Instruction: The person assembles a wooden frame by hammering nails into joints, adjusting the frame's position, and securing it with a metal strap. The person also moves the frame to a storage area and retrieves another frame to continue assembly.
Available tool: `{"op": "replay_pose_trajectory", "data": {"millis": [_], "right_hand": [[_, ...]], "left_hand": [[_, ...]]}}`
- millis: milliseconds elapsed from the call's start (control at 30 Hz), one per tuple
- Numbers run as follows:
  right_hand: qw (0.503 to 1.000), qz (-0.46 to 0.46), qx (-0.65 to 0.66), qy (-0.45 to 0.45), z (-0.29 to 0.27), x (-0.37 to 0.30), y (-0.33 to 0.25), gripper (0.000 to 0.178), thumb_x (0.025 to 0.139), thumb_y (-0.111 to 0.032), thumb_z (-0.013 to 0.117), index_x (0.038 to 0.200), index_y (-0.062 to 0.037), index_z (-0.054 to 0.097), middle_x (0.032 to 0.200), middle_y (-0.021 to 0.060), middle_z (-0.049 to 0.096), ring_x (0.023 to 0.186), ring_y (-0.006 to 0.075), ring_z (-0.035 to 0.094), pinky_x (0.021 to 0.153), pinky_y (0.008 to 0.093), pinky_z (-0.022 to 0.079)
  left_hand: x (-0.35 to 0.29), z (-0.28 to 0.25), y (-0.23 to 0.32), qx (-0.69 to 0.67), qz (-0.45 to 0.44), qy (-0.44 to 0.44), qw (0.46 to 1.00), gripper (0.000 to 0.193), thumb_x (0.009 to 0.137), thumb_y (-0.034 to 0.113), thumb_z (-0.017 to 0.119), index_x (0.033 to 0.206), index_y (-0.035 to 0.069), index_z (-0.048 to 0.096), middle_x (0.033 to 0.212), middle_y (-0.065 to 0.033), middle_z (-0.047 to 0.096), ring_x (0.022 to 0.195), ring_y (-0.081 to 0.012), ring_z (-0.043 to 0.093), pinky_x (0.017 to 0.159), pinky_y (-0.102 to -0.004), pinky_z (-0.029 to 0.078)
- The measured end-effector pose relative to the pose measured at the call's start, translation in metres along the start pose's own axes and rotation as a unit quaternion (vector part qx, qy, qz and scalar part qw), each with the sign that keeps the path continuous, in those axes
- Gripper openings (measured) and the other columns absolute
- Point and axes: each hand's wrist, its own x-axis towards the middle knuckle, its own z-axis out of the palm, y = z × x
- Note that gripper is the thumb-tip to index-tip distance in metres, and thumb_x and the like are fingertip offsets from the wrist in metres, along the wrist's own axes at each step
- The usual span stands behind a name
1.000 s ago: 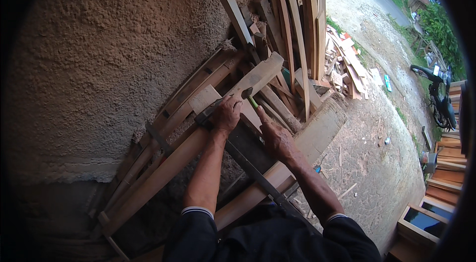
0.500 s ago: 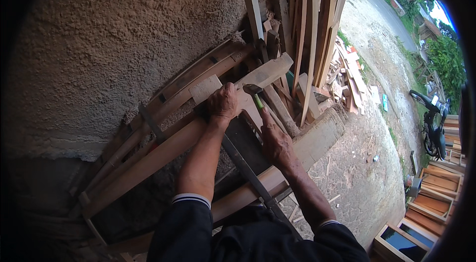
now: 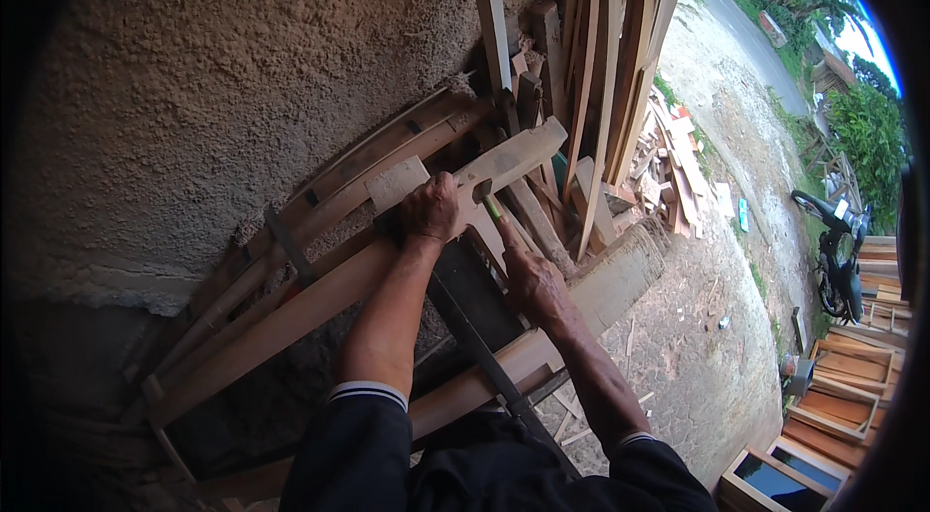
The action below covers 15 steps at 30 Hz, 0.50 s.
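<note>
Whatever the left hand (image 3: 429, 209) may have hold of is hidden beneath its curled fingers (I cannot tell how far they close) beside a squared wooden block (image 3: 523, 154). The right hand (image 3: 536, 281) wraps around a green-handled hammer (image 3: 484, 192), its dark, blunt head at the block's edge.

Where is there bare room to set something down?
Widest patch: the ground, bordered by the right forearm, scrap-wood pile, motorcycle and wooden frames, though lightly littered. Crowded: around the left hand by the wooden block, the right hand with its hammer, and the leaning boards beyond.
</note>
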Motion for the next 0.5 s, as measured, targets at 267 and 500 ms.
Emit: {"op": "replay_pose_trajectory", "data": {"millis": [267,500], "right_hand": [[0.997,0.050,-0.011,-0.057,0.0043,0.0032,0.0010,0.073,0.093,-0.004,0.052,0.158,-0.0079,0.020,0.093,0.0291,0.066,0.077,0.0440,0.067,0.065,0.0545,0.050],[0.996,-0.042,0.010,0.082,0.0061,-0.0019,0.0041,0.072,0.096,-0.008,0.050,0.160,-0.0146,0.019,0.079,0.0260,0.063,0.069,0.0429,0.066,0.062,0.0539,0.050]], "left_hand": [[-0.0070,0.0051,-0.0023,0.011,0.009,-0.003,1.000,0.020,0.100,0.031,0.054,0.091,0.012,0.056,0.085,-0.0106,0.070,0.078,-0.0317,0.072,0.064,-0.0451,0.057],[-0.0046,0.0040,-0.0018,0.011,-0.005,-0.014,1.000,0.017,0.099,0.028,0.055,0.092,0.013,0.056,0.086,-0.0104,0.070,0.079,-0.0317,0.072,0.065,-0.0456,0.057]]}}
